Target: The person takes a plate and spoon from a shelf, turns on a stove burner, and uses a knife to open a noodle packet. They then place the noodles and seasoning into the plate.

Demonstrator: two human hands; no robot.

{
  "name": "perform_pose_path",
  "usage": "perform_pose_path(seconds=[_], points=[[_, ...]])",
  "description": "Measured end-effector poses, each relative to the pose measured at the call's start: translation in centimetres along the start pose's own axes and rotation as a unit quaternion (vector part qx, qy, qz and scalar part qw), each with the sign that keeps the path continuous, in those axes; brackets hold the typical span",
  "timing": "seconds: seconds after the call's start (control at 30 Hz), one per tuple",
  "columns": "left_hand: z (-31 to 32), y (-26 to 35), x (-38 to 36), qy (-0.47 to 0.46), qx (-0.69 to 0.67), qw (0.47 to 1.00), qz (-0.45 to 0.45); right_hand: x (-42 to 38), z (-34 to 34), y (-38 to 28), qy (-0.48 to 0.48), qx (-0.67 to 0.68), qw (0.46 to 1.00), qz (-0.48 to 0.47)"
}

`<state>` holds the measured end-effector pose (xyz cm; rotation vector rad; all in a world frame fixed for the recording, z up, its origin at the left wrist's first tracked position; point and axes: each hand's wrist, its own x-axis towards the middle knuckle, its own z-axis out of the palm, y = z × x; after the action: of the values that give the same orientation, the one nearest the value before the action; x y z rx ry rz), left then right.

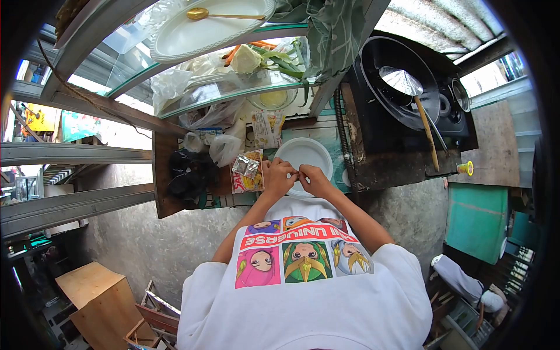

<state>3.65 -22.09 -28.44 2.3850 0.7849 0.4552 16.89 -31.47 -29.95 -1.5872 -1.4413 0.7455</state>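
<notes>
Over the near rim of a white plate (304, 153), my left hand (279, 177) and my right hand (315, 179) meet with their fingertips pinched together. Whatever they pinch is small and dark, too small to name. The plate looks bare inside. Just left of my left hand lies a red and yellow food packet (252, 182) with a silver foil sachet (245, 166) on top. Behind these, a white and yellow printed packet (268, 129) rests against the shelf.
On the right, a black stove (466, 131) carries a wok (402, 81) with a wooden-handled spatula (429, 134). A glass case (233, 96) ahead holds a cabbage (247, 59) and other vegetables. Black plastic bags (189, 172) lie left. Above is an oval plate (219, 35) with a gold spoon (224, 16).
</notes>
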Motion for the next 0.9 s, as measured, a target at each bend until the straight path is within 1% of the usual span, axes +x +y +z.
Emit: perform_pose_path(seconds=[0.03, 0.13, 0.27, 0.43, 0.53, 0.67, 0.73, 0.83, 0.9], points=[[0.1, -0.1, 0.1, 0.006, 0.005, 1.000, 0.003, 0.1, 0.0, 0.0, 0.010, 0.017, 1.000, 0.014], [0.3, 0.0, 0.1, 0.027, 0.005, 1.000, 0.012, 0.2, 0.1, 0.0, 0.020, 0.014, 1.000, 0.010], [0.4, 0.3, -0.3, 0.032, 0.017, 0.999, 0.009, -0.2, 0.6, 0.1, 0.037, 0.025, 0.999, 0.015], [0.6, 0.3, -0.2, 0.048, 0.031, 0.998, 0.023, -0.1, 0.7, 0.0, 0.054, 0.025, 0.997, 0.049], [0.8, 0.2, -0.3, 0.063, 0.033, 0.997, 0.026, 0.0, 1.0, 0.1, 0.070, 0.011, 0.997, 0.034], [0.7, 0.5, -0.3, 0.072, 0.026, 0.997, 0.022, 0.0, 1.0, 0.4, 0.082, 0.016, 0.996, 0.036], [0.7, 1.2, -0.5, 0.073, 0.009, 0.997, 0.034, 0.2, 0.4, 1.6, 0.118, -0.008, 0.991, 0.063], [0.2, 1.3, -0.3, 0.089, 0.017, 0.996, 0.010, 0.1, -0.1, 2.0, 0.119, 0.006, 0.992, 0.036], [0.0, 1.1, -0.1, 0.090, 0.019, 0.996, 0.019, 0.2, -0.4, 1.8, 0.120, 0.010, 0.992, 0.046]])
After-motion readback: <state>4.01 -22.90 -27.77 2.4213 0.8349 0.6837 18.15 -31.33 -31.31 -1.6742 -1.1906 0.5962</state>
